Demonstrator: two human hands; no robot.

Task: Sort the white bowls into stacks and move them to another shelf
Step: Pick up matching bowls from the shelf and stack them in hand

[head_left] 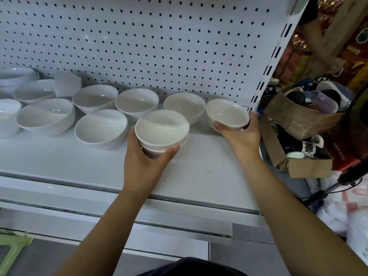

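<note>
- Two nested bowls point(162, 134) sit in the left hand point(146, 166), fingers curled round them.
- Right hand point(240, 135) grips a single bowl point(227, 114), just right of them.

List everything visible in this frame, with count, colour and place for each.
stacked bowls: at least two, white, in the left hand, centre
single bowl: one, white, in the right hand, at the right end of the shelf
loose bowls: about seven, white, on the shelf, middle to left
bowl pile: count unclear, white, back left corner
card: one, white, upright against the pegboard
shelf: one, white, under the bowls
pegboard: one, white with dark holes, behind the shelf
cardboard boxes: two, brown, right of the shelf, holding cups
stool: one, green, floor at lower left
left hand: one, grips the stacked bowls
right hand: one, holds the single bowl
</note>
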